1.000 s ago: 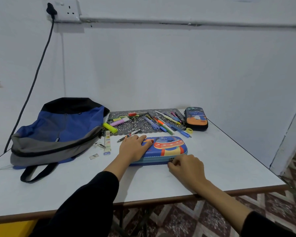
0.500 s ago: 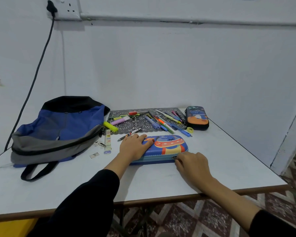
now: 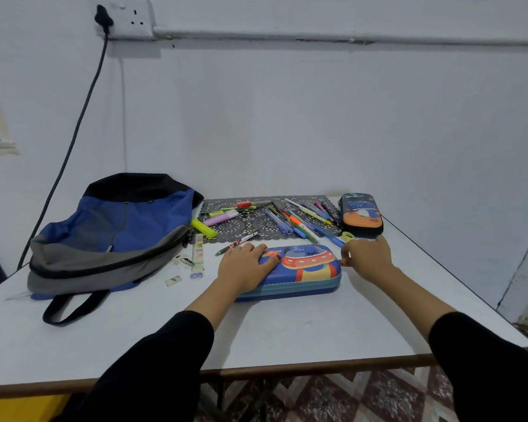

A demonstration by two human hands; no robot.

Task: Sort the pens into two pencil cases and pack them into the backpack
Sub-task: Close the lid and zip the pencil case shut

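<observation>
While the left hand lies flat, fingers straight, on the blue pencil case to pin it, the right hand pinches at its right end
That pinch looks set on the zip pull, though it is too small to be sure, so the case, closed and flat on the desk, is probably being unzipped to take pens. Behind the case the pens lie loose on a patterned mat, none sorted yet; behind and to its right lies the dark pencil case, also closed; to its left the backpack slumps within reach for packing
</observation>
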